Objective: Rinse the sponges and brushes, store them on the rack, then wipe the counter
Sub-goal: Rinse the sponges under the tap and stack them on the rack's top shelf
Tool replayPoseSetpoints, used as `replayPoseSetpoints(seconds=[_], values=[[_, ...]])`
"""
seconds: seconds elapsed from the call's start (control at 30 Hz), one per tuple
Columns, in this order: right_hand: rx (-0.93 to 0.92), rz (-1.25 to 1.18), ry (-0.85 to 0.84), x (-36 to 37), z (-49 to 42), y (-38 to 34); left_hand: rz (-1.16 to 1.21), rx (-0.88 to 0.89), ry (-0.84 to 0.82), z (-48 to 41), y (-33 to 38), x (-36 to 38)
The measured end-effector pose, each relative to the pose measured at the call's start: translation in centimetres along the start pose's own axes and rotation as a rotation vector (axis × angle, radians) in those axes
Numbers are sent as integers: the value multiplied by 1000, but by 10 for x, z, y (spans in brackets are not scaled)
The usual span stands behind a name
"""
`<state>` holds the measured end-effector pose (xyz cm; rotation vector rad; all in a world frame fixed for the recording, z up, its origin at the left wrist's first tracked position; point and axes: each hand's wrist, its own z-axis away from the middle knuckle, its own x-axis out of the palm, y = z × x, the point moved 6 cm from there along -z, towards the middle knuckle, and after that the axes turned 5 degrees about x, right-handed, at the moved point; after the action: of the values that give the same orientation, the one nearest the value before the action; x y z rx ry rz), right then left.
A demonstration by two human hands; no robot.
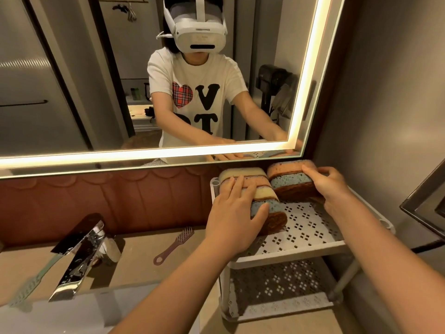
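The left hand point(234, 213) covers much of a row of sponges point(258, 189) on the rack point(301, 239), so their count is hard to tell; yellow, pink and blue layers and a brown scouring face show past the fingers, which lie spread flat against them. The right hand point(328, 182) is clamped on a second bundle of sponges point(289, 180) at the back right corner of the rack's top shelf, its thumb over the top and its palm hiding the bundle's right end. Both bundles stand on edge on the perforated top shelf; the lower shelf point(277, 285) is dim and partly cut off by the forearms. On the counter point(144, 266), near its back edge, a mauve brush point(174, 245) lies beside the chrome faucet point(81, 256). A green brush point(31, 283) at the counter's left edge is blurred. The mirror point(72, 92) above reflects the person.
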<state>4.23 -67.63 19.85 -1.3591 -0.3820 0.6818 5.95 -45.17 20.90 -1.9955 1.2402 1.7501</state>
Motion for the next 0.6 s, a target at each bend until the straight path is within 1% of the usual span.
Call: replayPoseSetpoints(seconds=[0.17,0.3,0.43,0.6], values=[[-79,236,-18,10,-13,-5,-2,-3,-5,0,-2,1],[-103,397,16,9,-19,-1,-9,-8,-14,0,-2,1],[-149,491,117,6,-17,-5,-4,-10,-16,-2,-2,2],[-340,581,251,2,-2,-20,10,-17,-15,0,-2,2]])
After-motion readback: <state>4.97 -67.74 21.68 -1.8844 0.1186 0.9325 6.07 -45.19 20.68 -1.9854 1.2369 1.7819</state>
